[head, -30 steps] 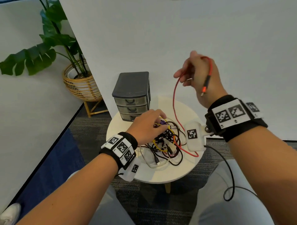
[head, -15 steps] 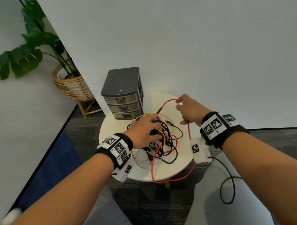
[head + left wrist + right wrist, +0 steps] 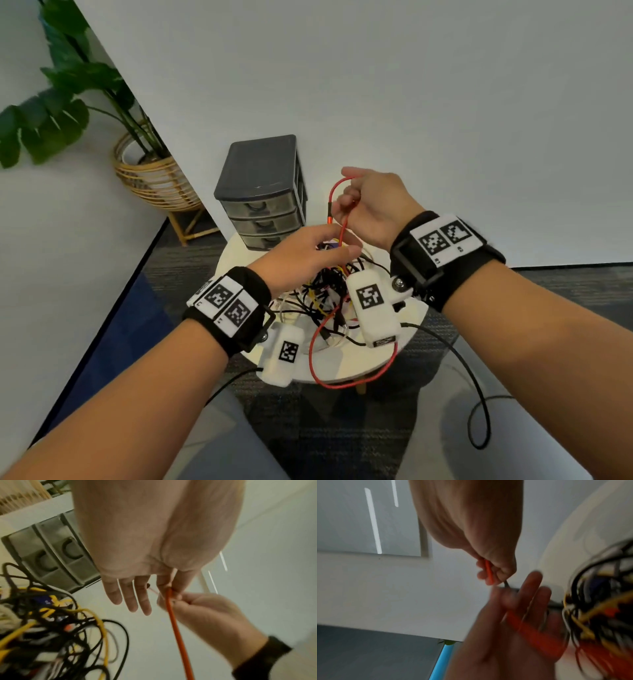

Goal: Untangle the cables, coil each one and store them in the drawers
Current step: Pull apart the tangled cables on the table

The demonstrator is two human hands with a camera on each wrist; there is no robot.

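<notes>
A red cable (image 3: 320,342) rises from a tangle of black, yellow and white cables (image 3: 322,291) on a round white table (image 3: 342,371), with a loop hanging past the front edge. Above the tangle, my right hand (image 3: 346,205) grips the red cable near its plug end, which is bent into a small loop. Just below, my left hand (image 3: 342,250) pinches the same cable between thumb and index finger (image 3: 163,582), the other fingers straight. In the right wrist view, the red cable (image 3: 488,572) sits inside my curled fingers. The grey three-drawer unit (image 3: 263,192) stands at the table's back left, drawers closed.
A potted plant in a wicker basket (image 3: 150,171) stands on the floor to the left. A white wall panel rises right behind the table. A black cord (image 3: 479,411) from the wrist camera hangs over my right knee. A blue mat (image 3: 113,342) lies on the left floor.
My right hand has lifted off the table with the red cable's end. My left hand left the tangle and rose to pinch the red cable below the right hand.
</notes>
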